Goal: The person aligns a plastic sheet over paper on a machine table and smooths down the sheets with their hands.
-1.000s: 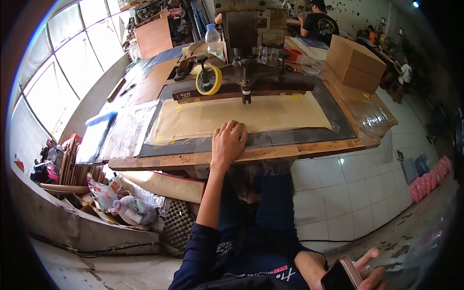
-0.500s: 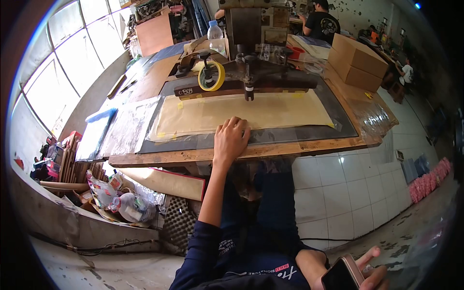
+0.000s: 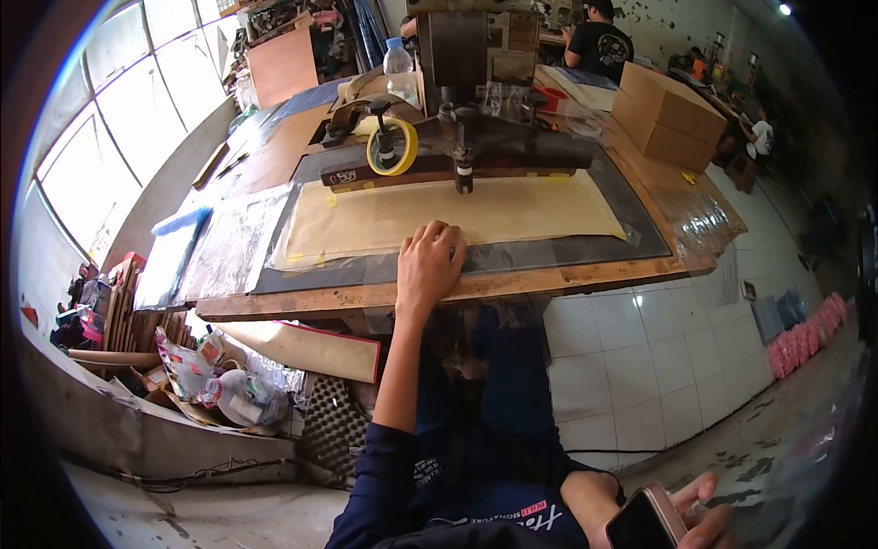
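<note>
My left hand (image 3: 430,265) lies palm down on the front edge of a long pale-yellow sheet (image 3: 366,215), its fingers lightly bent and holding nothing. Bits of yellow tape stick to the sheet, which lies on a dark mat (image 3: 640,220). Behind my fingers a press with a dark metal bar (image 3: 530,167) spans the back of the sheet. A roll of yellow tape (image 3: 412,151) hangs on a knob of that press. At the lower right my right hand (image 3: 704,522) is closed around a smartphone (image 3: 645,522) with a dark screen, near my lap.
Cardboard boxes (image 3: 668,114) stand at the table's right side, with clear plastic wrap (image 3: 709,224) by the corner. On the left lie plastic sheets (image 3: 233,240). A water bottle (image 3: 398,69) stands behind. Bagged waste (image 3: 242,393) sits below left. Another person (image 3: 599,41) is further back.
The whole view has shifted slightly. My left hand stays on the sheet's front edge, and my right hand still holds the smartphone.
</note>
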{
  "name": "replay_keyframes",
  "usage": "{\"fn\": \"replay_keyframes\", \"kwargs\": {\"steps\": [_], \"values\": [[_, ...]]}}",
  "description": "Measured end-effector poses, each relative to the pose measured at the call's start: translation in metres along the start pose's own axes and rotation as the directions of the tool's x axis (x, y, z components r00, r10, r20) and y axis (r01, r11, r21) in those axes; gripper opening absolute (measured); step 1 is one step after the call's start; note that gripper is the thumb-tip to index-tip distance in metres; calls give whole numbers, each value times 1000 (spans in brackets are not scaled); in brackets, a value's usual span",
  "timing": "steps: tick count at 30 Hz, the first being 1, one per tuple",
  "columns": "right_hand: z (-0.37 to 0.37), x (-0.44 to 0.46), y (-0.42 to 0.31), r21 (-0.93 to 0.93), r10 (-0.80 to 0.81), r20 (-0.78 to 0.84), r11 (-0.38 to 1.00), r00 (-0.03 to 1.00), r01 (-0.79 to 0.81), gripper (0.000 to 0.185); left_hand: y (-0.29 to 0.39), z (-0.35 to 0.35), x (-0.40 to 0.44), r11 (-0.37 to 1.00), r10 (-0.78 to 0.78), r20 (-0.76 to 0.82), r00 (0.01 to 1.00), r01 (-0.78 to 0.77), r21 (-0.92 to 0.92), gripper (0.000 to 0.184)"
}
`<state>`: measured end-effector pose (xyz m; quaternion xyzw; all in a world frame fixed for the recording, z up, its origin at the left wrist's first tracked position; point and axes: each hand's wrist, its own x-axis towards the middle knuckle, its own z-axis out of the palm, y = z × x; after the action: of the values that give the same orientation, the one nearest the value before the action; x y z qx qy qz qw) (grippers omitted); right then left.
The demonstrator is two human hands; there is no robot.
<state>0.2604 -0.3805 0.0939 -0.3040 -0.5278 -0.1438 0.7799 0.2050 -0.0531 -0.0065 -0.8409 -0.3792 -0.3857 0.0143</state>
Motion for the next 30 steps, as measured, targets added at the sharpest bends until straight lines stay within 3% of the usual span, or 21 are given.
{"fn": "replay_keyframes", "kwargs": {"steps": [30], "values": [[9, -5, -2, -118, -24, -1, 993, 1000, 24, 40, -3, 3, 0, 999, 1, 27, 1000, 0, -33, 21]]}}
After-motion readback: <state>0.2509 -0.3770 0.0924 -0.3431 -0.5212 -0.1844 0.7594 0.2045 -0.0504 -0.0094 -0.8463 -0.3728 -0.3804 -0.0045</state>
